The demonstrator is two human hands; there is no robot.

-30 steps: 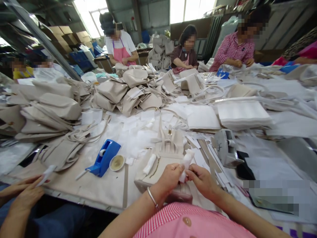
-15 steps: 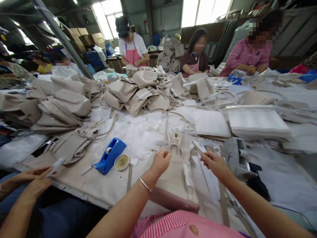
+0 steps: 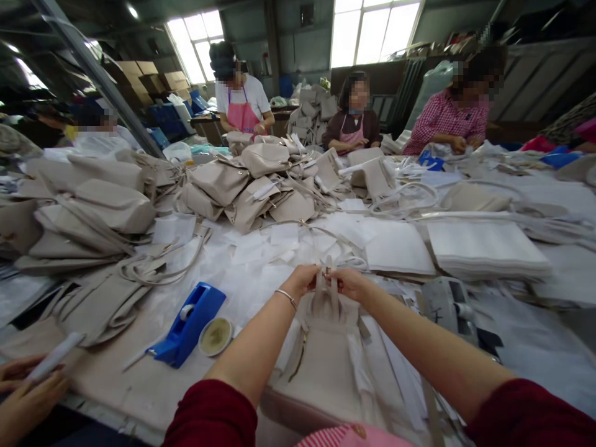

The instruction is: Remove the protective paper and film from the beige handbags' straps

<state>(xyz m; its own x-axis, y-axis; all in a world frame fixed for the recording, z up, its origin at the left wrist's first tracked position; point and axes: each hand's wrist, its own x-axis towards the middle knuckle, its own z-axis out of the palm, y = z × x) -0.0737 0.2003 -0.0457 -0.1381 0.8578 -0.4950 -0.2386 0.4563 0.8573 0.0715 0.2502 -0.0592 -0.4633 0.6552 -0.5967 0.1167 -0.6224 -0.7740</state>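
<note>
A beige bag [image 3: 326,354] lies in front of me, its straps and buckle at the far end and a zip on its left side. My left hand [image 3: 306,278], with a bangle on the wrist, pinches the bag's strap from the left. From the right, my right hand [image 3: 347,282] grips the same strap area near the buckle, fingers closed. The two hands almost touch, and the fingers partly hide the buckle. A clear wrapped strip [image 3: 361,366] lies along the bag's right side.
A blue tape dispenser [image 3: 190,323] and a round tin [image 3: 215,336] sit to the left, a grey dispenser [image 3: 449,307] to the right. White sheets [image 3: 487,245] and piled beige bags [image 3: 218,180] lie beyond. Another person's hands [image 3: 35,385] hold a white roll at lower left.
Both my hands have come together at the bag's buckle and closed on the strap; before, they were apart. The view has shifted, and the red sleeves now show.
</note>
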